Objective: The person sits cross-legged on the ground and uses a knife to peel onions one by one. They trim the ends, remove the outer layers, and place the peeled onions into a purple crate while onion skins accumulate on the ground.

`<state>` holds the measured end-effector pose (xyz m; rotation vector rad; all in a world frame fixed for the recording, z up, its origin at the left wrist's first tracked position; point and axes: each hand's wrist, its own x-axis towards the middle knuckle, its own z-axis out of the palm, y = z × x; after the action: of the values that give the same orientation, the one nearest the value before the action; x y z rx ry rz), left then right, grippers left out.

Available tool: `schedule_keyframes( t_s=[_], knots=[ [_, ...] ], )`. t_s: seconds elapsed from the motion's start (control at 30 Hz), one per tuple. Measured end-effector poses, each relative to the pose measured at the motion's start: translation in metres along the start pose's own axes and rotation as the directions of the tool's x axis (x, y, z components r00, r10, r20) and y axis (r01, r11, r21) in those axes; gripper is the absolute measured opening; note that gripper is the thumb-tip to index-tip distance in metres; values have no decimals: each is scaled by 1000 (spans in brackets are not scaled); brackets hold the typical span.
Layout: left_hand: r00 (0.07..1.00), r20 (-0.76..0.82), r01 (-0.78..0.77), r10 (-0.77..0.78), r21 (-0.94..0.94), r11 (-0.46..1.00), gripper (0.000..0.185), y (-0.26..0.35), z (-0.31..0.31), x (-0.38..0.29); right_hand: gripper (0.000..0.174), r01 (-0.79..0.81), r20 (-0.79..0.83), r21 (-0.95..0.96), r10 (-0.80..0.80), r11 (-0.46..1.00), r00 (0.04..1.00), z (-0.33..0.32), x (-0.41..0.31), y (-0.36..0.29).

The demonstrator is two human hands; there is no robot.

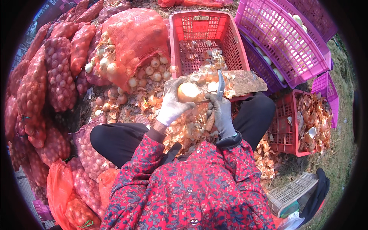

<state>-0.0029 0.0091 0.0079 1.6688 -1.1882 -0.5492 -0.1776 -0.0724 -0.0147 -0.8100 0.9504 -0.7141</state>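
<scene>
My gloved left hand [174,105] holds an onion [187,92] against the near edge of a worn wooden board [247,82]. A bright pale patch shows on the onion's upper side; glare hides its detail. In my gloved right hand [220,112] is a knife with a curved blade [220,83] pointing up and away from me, its wooden handle [210,122] showing below the fist. Just left of the blade, a pale cut onion piece [212,86] lies on the board among skins. The board rests across the near end of a red plastic crate [241,51] with onion scraps inside.
An opened red mesh sack [135,37] spills onions at the far left, with several filled sacks [59,77] behind. Purple crates [284,40] of pale peeled onions stand far right. A tipped red crate [283,129] of skins lies right, near a grey plastic crate [293,191]. Loose skins [184,132] cover the ground.
</scene>
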Motion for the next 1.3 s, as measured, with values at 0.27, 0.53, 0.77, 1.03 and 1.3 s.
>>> schedule_keyframes(
  t_s=[0.27, 0.53, 0.77, 1.03, 1.3],
  knots=[
    [986, -29, -161, 166, 136, 978, 85, -2, -1, 0, 29, 197, 118, -366, -164, 909, 979, 13, -1, -14],
    [998, -63, 32, -16, 255, 967, 82, -2, -6, 4, 22, 445, 329, -843, -365, 302, 871, 22, -13, 4],
    [998, -21, 61, -58, 368, 928, 89, -2, -4, 6, 13, 459, 412, -884, -310, 94, 857, 18, -31, 40],
    [997, -6, 68, -72, 427, 902, 84, -21, -4, 5, 17, 383, 369, -921, -159, 66, 916, 34, -32, 26],
    [989, -6, 138, -149, 412, 901, 69, -6, -3, 7, 10, 410, 454, -875, -142, -258, 879, 53, -6, 13]
  ],
)
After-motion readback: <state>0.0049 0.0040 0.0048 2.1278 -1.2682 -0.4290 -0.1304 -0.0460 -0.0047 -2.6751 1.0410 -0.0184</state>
